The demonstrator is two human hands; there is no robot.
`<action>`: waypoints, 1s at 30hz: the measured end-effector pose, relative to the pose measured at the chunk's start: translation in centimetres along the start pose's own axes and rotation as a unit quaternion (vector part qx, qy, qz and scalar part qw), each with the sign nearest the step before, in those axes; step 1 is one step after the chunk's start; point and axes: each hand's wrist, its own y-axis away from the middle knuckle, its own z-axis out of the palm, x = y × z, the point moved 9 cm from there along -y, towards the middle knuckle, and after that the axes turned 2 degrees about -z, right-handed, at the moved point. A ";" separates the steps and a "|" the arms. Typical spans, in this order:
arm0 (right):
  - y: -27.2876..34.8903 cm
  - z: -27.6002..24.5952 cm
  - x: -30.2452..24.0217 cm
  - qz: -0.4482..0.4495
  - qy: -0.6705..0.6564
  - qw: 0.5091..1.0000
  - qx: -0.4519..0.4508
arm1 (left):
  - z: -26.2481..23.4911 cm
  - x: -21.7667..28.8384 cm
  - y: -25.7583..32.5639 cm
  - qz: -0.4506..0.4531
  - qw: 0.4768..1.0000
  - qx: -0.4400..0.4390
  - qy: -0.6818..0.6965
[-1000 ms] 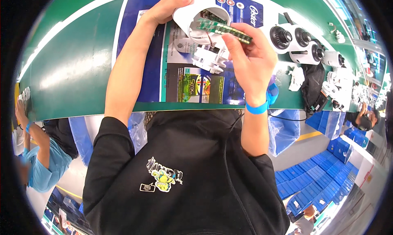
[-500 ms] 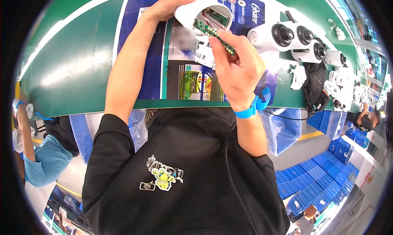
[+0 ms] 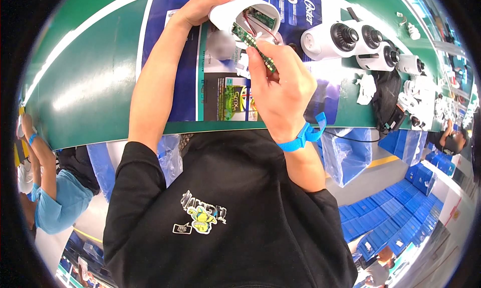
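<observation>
My left hand (image 3: 206, 6) grips the white cylindrical housing (image 3: 224, 20) from its left side, its opening tilted toward me. Inside the opening sit a second green circuit board (image 3: 264, 20) and thin red wires (image 3: 250, 26). With thumb and fingers closed, my right hand (image 3: 285, 85) pinches a narrow green circuit board strip (image 3: 241, 35), whose far end reaches the housing's lower rim. A blue wrist strap (image 3: 294, 143) is on my right wrist. Below the housing, partly behind my right fingers, lies a white plastic part (image 3: 242, 65).
A printed blue sheet (image 3: 183, 95) covers part of the green table (image 3: 90, 82). To the right stand several white camera-like units with black ringed fronts (image 3: 344, 36). Beyond them are crumpled white material (image 3: 367, 90) and a black bag (image 3: 386, 97). A co-worker's blue sleeve (image 3: 62, 200) shows at left.
My right hand and the circuit board strip have moved slightly left, the strip now held more steeply. The housing has shifted slightly left. The co-worker at left has moved an arm.
</observation>
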 end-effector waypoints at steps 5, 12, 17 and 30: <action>-0.3 0.0 -0.6 -0.001 0.005 1.000 -0.007 | -1.2 -1.0 0.4 -0.085 0.991 0.091 -0.058; -1.4 0.8 -0.6 -0.008 0.039 0.998 -0.056 | -0.4 -1.3 -0.6 0.003 1.000 0.017 0.007; -2.0 2.7 1.5 0.000 -0.051 0.990 -0.130 | -2.4 -3.0 -0.3 -0.104 0.983 0.124 -0.087; -2.3 6.6 7.4 0.286 -0.303 0.863 -0.286 | -1.8 -1.6 0.9 -0.113 0.979 0.140 -0.097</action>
